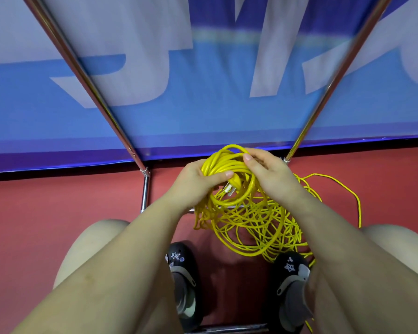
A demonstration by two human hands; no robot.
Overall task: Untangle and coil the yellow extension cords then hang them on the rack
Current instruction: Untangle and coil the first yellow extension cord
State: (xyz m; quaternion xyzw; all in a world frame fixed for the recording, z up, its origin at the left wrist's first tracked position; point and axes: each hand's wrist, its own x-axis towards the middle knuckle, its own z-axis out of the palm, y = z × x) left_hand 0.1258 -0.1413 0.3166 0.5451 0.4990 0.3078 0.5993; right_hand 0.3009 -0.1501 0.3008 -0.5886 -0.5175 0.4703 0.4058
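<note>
Nearest the cam: two black clog-style shoes w/ little charms (182, 268) on the red floor (58, 201); just beyond them the loose tangled heap of thin yellow extension cord (246, 227) sprawls on the floor, one strand looping off to the right. Above that heap the left hand (193, 183) grips a neat coiled bundle of the yellow cord (227, 165), thumb curled over the turns w/ the yellow plug w/ metal prongs (232, 185) poking out under it; right hand (268, 172) pinches the top of the same coil, fingers bent round the strands. Far side: chrome tube rack (145, 186) w/ two slanted poles, blue-and-white banner (203, 92) behind.

Imo the step rn is adding turns to the coil; best way prob: keep the left-hand grip firm so turns don't slip, feed slack w/ the right a loop at a time, same loop size, shake knots out of the heap before pulling; yanking would likely tighten the snarl.
</note>
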